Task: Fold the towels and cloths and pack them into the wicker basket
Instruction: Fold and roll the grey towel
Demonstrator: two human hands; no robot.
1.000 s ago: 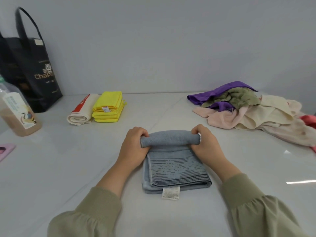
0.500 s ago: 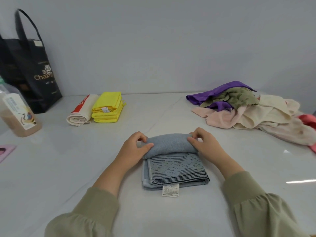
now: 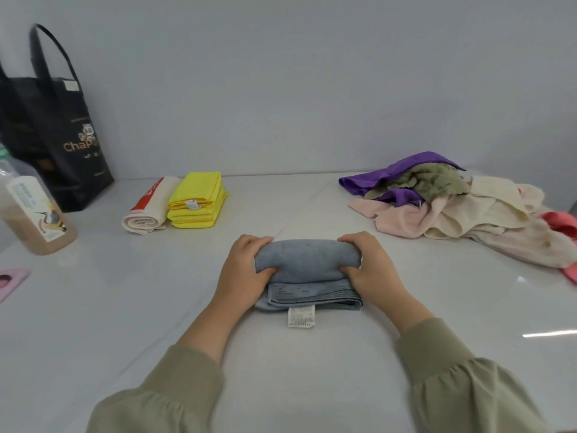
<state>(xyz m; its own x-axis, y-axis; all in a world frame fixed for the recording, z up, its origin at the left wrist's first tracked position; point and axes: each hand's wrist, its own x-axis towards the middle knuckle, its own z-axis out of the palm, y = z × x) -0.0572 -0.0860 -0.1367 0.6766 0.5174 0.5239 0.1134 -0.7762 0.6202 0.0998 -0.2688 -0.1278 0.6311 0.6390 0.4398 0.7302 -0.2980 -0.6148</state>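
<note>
A grey-blue towel [image 3: 307, 264] lies in front of me on the white table [image 3: 125, 307], mostly rolled up, with a short patterned strip and a white label still flat at its near edge. My left hand [image 3: 243, 273] grips the roll's left end and my right hand [image 3: 371, 270] grips its right end. A rolled cream towel with a red stripe [image 3: 146, 210] and a folded yellow cloth stack [image 3: 196, 201] sit at the back left. A loose pile of cloths [image 3: 452, 204], purple, olive, pink and cream, lies at the back right. No wicker basket is in view.
A black tote bag [image 3: 53, 129] stands against the wall at the far left. A clear bottle of brown liquid [image 3: 31, 214] stands in front of it. A pink object [image 3: 11, 281] lies at the left edge. A red cloth [image 3: 562, 223] shows at the right edge.
The roll has grown thicker and moved toward me, covering most of the patterned part. Both hands have shifted from fingertips on top to gripping the roll's ends.
</note>
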